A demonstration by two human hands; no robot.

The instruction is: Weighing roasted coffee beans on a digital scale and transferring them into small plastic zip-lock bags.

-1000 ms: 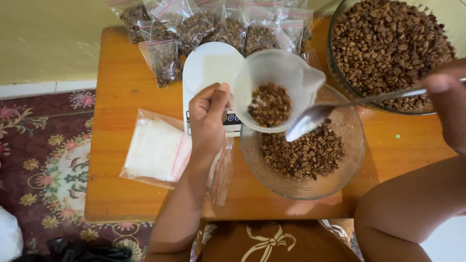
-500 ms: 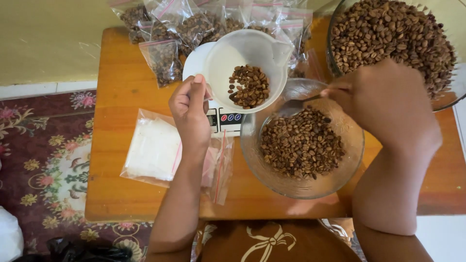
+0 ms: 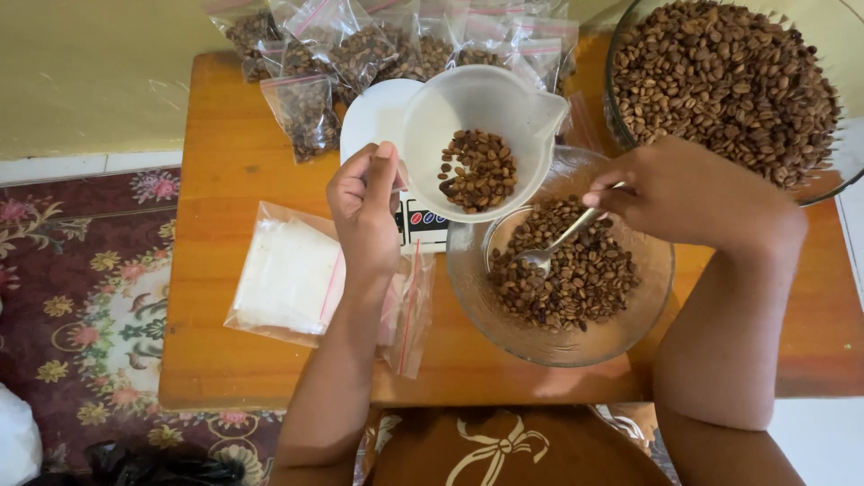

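Wooden table point(image 3: 225, 171): my left hand point(image 3: 364, 211) grips the white jug point(image 3: 477, 135), apparently over the scale point(image 3: 373, 117), while my right hand point(image 3: 693, 193) pinches the spoon point(image 3: 553, 247), bowl-end leftward in the glass bowl point(image 3: 558, 337) of beans just below the jug.

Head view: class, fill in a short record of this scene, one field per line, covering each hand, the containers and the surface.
left hand: holds the white measuring cup by its handle
cup contents: some coffee beans
right hand: holds a spoon dipped into the glass bowl
glass bowl contents: coffee beans
large bowl: heaped with beans
filled bags: far edge
surface: wooden table
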